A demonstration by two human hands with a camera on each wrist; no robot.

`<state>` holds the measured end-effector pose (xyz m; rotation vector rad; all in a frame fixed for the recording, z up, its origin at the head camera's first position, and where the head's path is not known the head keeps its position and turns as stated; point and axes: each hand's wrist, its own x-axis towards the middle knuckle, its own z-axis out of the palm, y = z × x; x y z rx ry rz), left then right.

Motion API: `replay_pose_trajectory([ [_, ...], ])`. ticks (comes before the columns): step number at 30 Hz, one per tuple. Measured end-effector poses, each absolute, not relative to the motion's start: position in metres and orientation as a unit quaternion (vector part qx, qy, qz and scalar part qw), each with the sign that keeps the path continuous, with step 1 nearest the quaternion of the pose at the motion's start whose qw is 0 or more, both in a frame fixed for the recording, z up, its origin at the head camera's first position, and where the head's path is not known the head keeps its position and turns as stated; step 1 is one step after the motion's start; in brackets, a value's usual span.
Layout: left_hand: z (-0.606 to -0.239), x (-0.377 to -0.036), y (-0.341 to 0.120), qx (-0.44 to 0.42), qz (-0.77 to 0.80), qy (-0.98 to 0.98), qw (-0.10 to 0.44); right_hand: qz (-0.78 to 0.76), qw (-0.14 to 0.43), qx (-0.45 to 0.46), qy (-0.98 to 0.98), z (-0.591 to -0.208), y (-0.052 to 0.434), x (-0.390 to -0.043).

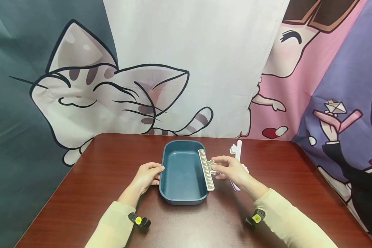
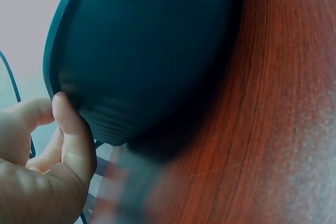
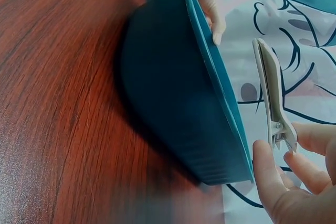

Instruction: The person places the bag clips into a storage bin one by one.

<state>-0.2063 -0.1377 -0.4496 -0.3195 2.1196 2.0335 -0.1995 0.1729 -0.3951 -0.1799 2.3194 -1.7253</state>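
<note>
1. a cartoon backdrop (image 1: 186, 69) of cloth fills the far wall: a smiling grey-striped cat at the left, a plain white panel in the middle, pink and purple figures at the right, cut off by the frame's edge.
2. a reddish-brown wooden table (image 1: 90, 193) runs toward the viewer; its near corners fall outside the head view.
3. a dark teal rectangular tub (image 1: 183, 172) with rounded corners sits on the table near its middle, open side up. in the wrist views only its outer wall and rim show.
4. the left hand (image 1: 147, 175) rests against the tub's left rim, fingers curled onto the edge and gripping it; the left wrist view shows a fingertip pressed to the rim, the rest of the hand blurred and cropped.
5. the right hand (image 1: 230, 168) pinches the handle of a long pale bag-sealing clip (image 1: 206, 169), thumb and fingers closed on its end. the clip hangs over the tub's right rim, lying along it; whether it touches the rim cannot be told.
6. a second clip, white and lilac (image 1: 237, 155), lies on the table just right of the tub, its near half hidden behind the right hand.
7. small black wrist-worn cameras with yellow tags (image 1: 138, 220) sit at both cream sleeves.
</note>
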Motion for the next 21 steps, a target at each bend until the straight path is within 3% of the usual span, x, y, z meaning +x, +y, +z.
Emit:
replay_pose_trajectory([
  [21,-0.452,-0.208,-0.139,-0.103,0.686,0.713,0.102,-0.595,0.14,-0.076,0.788,-0.39,0.161,-0.2],
])
